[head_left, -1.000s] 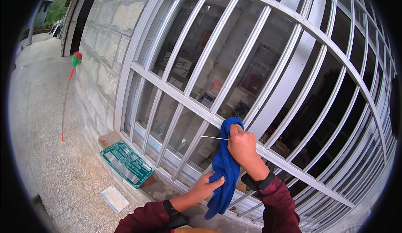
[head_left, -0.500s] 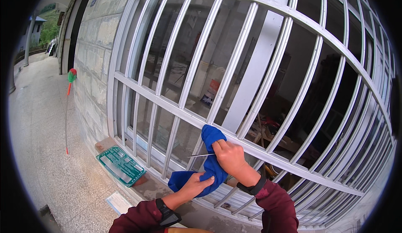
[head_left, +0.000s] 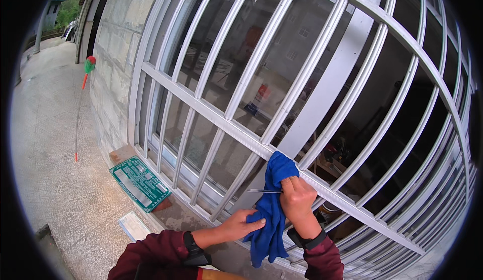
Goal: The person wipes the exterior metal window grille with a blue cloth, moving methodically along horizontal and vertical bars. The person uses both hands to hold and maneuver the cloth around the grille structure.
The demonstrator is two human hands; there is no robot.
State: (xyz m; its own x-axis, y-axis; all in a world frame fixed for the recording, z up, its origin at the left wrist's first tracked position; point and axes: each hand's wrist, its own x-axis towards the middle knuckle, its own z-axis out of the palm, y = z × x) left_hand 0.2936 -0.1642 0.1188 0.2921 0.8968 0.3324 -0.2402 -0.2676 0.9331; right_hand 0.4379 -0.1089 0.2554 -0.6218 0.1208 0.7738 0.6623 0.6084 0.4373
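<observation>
A blue cloth (head_left: pixel 270 224) is draped over the flat horizontal rail (head_left: pixel 236 129) of a silver metal window grille (head_left: pixel 302 78) and hangs down below it. My right hand (head_left: pixel 298 202) presses the cloth against the rail, fingers closed round it. From that hand a thin metal rod (head_left: pixel 264 191) juts to the left; its other end is hidden in the grip. Lower down, my left hand (head_left: pixel 243 225) pinches the hanging part of the cloth between thumb and fingers.
Behind the bars is window glass (head_left: pixel 201 63), with a cluttered room beyond. A green printed plate (head_left: pixel 141 183) lies on the ledge, near a pale card (head_left: pixel 133 226). A long-handled duster (head_left: pixel 89 64) leans by the stone wall (head_left: pixel 115 43) on the left.
Both hands and the cloth have shifted right along the rail. The cloth's lower end, earlier bunched out to the left under my left hand, now hangs down. The view has shifted too.
</observation>
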